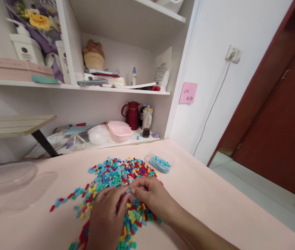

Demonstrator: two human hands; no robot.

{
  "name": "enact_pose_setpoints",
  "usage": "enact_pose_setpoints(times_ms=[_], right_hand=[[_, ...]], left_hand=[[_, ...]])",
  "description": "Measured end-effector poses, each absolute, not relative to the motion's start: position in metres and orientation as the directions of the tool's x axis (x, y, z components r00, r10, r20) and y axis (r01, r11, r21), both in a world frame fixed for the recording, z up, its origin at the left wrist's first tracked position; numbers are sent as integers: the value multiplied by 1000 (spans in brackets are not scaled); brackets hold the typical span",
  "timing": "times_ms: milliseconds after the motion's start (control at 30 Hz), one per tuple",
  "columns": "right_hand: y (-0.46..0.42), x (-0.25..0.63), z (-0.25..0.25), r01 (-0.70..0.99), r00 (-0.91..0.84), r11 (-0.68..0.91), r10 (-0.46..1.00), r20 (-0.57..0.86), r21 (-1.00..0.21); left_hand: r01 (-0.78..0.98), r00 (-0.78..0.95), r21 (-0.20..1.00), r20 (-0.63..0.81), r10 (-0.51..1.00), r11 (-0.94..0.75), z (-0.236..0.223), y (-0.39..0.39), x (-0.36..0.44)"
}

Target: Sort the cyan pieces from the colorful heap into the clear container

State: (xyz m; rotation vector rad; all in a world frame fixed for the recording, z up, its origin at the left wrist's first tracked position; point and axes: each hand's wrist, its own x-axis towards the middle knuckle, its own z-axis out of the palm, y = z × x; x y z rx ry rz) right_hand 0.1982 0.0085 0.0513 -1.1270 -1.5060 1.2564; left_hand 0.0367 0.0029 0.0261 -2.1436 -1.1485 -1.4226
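A loose pile of small coloured plastic blocks [116,173], in blue, red, yellow and green, spreads over the pink tabletop. Over its near half, my left hand [108,211] and my right hand [154,196] meet fingertip to fingertip. Between them a small light-blue block [128,190] shows, pinched by the thumb and index finger of each hand. The fingers cover most of it, so its exact shape is hidden. Behind my right hand stands a clear plastic tub [172,161] holding light-blue blocks [160,163].
Clear plastic lids or containers [30,191] lie at the left. Along the back, a shelf holds a pink bowl [120,129], a dark red jug [132,116] and a bottle of dark liquid [146,124]. A small wooden stand [14,125] juts in at the left.
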Motion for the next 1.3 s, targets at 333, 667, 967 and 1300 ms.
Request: enact_pose_setpoints(times_ms=[333,667,967,1300], right_hand=[[9,192,52,-1,-225,58,973,56,-998],[15,195,57,-101,-210,-18,978,4,-995],[34,251,84,45,192,159,968,164,-986],[57,297,73,220,506,231,804,313,-948]], left_hand=[[771,214,85,899,381,-632,22,10,31],[786,243,27,906,348,-618,17,17,33],[801,257,41,877,405,-597,14,15,33],[768,296,-57,915,275,-638,27,12,30]])
